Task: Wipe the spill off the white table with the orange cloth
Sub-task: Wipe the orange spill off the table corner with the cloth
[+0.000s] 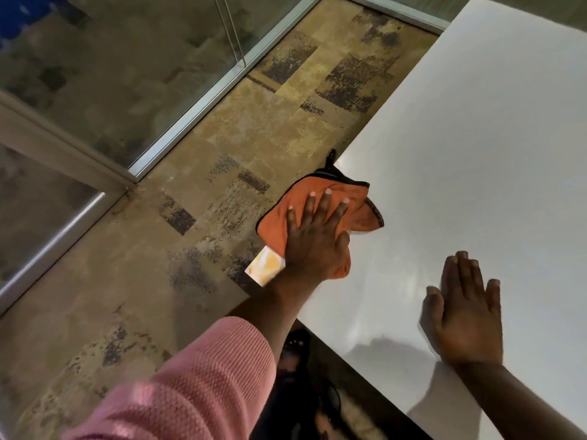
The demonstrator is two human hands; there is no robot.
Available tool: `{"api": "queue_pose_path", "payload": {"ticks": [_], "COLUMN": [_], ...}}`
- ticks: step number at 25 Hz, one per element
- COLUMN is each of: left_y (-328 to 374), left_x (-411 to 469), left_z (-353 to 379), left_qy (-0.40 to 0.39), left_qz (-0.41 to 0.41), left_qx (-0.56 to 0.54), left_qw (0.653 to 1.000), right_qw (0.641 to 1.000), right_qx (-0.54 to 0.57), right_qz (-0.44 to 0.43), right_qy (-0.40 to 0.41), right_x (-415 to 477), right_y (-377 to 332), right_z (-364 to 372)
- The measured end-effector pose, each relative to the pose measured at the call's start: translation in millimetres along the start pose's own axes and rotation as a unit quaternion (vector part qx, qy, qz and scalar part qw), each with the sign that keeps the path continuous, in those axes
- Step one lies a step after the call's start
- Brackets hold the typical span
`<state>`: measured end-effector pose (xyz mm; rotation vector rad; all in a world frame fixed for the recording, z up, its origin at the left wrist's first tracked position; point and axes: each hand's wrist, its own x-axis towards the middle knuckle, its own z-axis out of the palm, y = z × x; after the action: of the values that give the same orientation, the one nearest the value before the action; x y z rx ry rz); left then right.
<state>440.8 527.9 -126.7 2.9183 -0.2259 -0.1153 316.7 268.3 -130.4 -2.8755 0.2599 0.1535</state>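
The orange cloth [360,214], edged in black, lies bunched at the left edge of the white table [476,138] and partly hangs over it. My left hand [313,239] presses flat on the cloth with fingers spread and the thumb wrapped around its near end. My right hand [467,312] rests palm down on the table, nearer to me and to the right, holding nothing. The tabletop around both hands has a faint wet sheen. No distinct spill shows.
A small white and orange label or packet [265,268] sticks out from under my left hand past the table edge. Left of the table is patterned brown carpet [222,138], then a glass partition with a metal frame [190,112]. My feet [295,347] are by the table's corner.
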Motion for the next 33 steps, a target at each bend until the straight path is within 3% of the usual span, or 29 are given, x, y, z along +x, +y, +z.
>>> {"api": "queue_pose_path", "payload": {"ticks": [5,11,16,20,28,33], "left_y": [-11,-15,-7,-2,-42,-16], "left_x": [-95,-50,-75,-138,-67,-149], "left_z": [5,-7,1,2,-8,2], "left_qy": [-0.05,-0.054,-0.019,-0.05,-0.017,-0.02], "left_qz": [0.003,0.015,-0.034,-0.038,-0.051,-0.086], "left_qx": [0.008,0.007,-0.005,0.0,0.002,-0.042], "left_qw": [0.999,0.998,0.999,0.998,0.999,0.995], "right_qw": [1.0,0.988,0.991,0.989,0.991,0.991], "right_qx": [0.003,-0.009,-0.02,-0.02,-0.016,-0.013], "right_qz": [-0.013,-0.15,-0.13,-0.138,-0.126,-0.128], "right_qy": [-0.006,-0.033,-0.033,-0.04,-0.037,-0.042], "right_x": [-5,-11,-15,-14,-17,-16], "right_y": [-1,-74,-89,-88,-91,-86], "right_z": [-3,8,22,20,21,22]}}
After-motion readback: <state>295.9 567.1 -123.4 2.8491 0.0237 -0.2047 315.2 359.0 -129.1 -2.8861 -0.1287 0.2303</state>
